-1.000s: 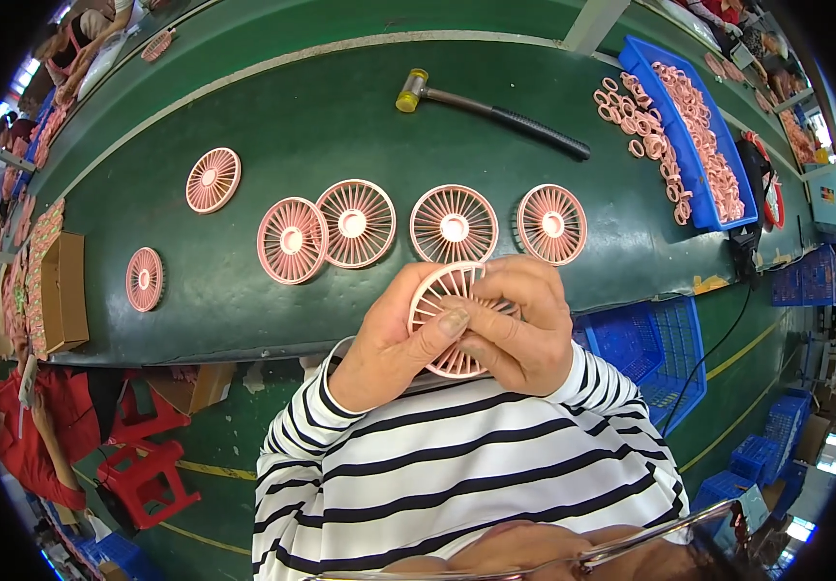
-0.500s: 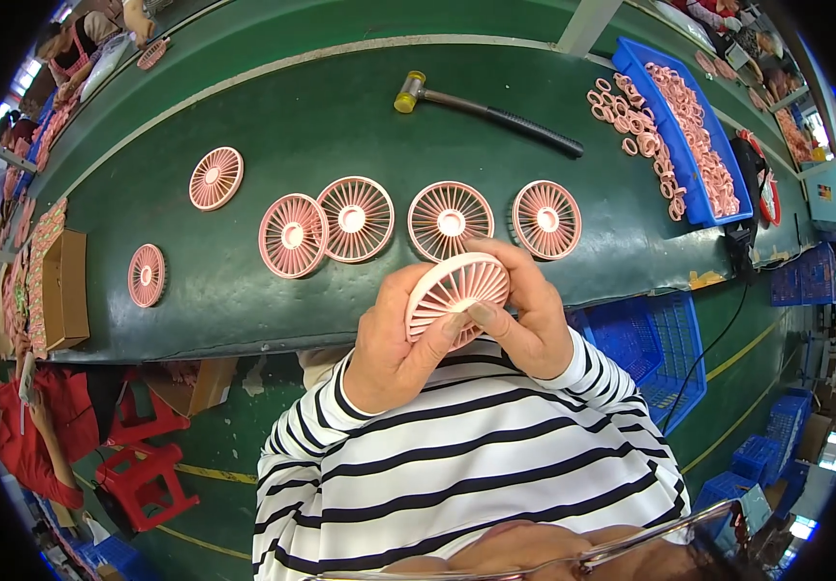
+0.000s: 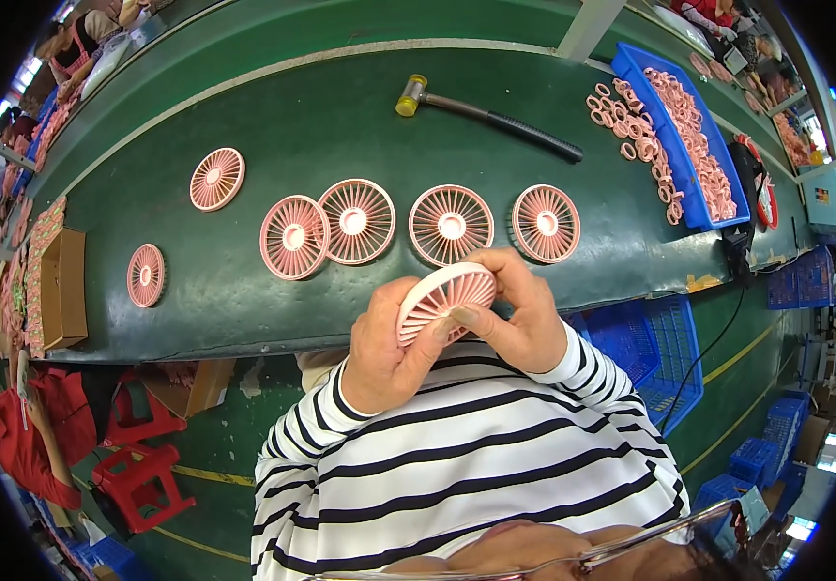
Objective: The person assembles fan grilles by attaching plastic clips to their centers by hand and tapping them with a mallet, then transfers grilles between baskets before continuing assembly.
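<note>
Between both hands I hold a round pink fan grille (image 3: 447, 297) with radial ribs, tilted in front of my chest at the bench's near edge. My left hand (image 3: 385, 347) grips its left rim, the thumb pressed near the hub. My right hand (image 3: 517, 312) holds the right side, its thumb also by the hub and its fingers behind the rim. The hub is largely covered by my thumbs. Just beyond my hands lie similar grilles, among them one straight ahead (image 3: 451, 226) and one to its right (image 3: 546, 224).
Two overlapping grilles (image 3: 294, 237) and two smaller-looking ones (image 3: 216, 180) lie leftward on the green bench (image 3: 340, 116). Farther back rests a mallet (image 3: 486, 116). A blue bin (image 3: 739, 205) of pink rings stands at right, loose rings (image 3: 628, 150) beside it. A cardboard box (image 3: 64, 290) sits left.
The held grille has shifted slightly left and tilted more steeply, showing more of its outer rim. My right hand moved a little left and down with it.
</note>
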### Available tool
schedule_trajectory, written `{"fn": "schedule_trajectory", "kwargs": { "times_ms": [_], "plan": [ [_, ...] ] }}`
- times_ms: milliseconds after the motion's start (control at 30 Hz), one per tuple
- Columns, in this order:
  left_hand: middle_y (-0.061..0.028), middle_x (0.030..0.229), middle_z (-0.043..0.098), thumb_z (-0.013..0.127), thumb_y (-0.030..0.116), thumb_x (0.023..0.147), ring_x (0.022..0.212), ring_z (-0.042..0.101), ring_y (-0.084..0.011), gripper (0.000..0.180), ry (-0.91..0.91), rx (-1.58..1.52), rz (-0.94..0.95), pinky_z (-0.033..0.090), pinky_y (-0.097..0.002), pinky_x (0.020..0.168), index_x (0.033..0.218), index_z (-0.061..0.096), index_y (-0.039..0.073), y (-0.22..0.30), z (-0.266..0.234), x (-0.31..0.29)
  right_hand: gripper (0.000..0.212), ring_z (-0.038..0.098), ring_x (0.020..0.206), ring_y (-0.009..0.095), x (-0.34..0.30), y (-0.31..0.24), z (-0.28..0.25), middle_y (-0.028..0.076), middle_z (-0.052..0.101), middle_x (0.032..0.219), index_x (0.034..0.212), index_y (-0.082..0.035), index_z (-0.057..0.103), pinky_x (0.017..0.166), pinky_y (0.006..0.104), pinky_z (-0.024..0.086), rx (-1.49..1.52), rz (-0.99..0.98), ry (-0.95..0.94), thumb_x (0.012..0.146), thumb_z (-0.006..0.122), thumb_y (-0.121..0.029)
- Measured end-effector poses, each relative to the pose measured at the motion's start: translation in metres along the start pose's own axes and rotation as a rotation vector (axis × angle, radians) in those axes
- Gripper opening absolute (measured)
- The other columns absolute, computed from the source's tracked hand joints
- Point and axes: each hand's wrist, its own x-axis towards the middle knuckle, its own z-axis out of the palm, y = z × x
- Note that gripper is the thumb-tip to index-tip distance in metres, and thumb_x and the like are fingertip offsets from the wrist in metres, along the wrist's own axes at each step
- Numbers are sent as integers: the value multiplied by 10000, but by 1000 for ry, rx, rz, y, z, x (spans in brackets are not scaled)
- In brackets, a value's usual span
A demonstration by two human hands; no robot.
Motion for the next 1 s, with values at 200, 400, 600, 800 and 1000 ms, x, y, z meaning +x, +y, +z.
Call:
{"fn": "schedule_trajectory", "kwargs": {
  "times_ms": [200,400,600,800,1000],
  "plan": [
    [-161,1065,562,580,6,869,909,580,-189,326,148,194,107,475,-319,829,1170,496,-83,-7,-22,-14,319,658,754,137,6,-1,-5,99,662,914,1152,27,575,683,249,534,-53,-50,34,868,683,-71],
    [-175,1091,638,646,48,903,910,629,-210,299,832,714,113,494,-329,849,1168,548,-50,-53,-81,-9,125,638,702,137,8,7,-36,84,658,792,981,22,655,664,253,518,-257,-2,202,871,651,-39],
    [-168,1336,542,509,240,984,1251,464,-381,355,287,1005,-218,319,-512,1052,1288,571,69,-73,-116,0,88,604,678,105,9,21,-69,73,665,794,946,9,664,624,239,481,-344,20,333,884,639,-49],
    [-174,1441,439,484,325,989,1376,292,-447,407,254,1042,-332,194,-617,1101,1369,509,179,-84,-101,-3,120,584,640,75,34,38,-126,45,650,741,957,-12,663,607,233,476,-634,29,530,896,648,-114],
    [-193,1410,467,502,279,985,1362,339,-412,384,309,954,-244,178,-591,1115,1329,536,113,-83,-102,-8,143,668,686,229,46,69,-197,101,684,794,929,-62,662,639,339,517,-968,26,738,890,650,-200]
  ]
}}
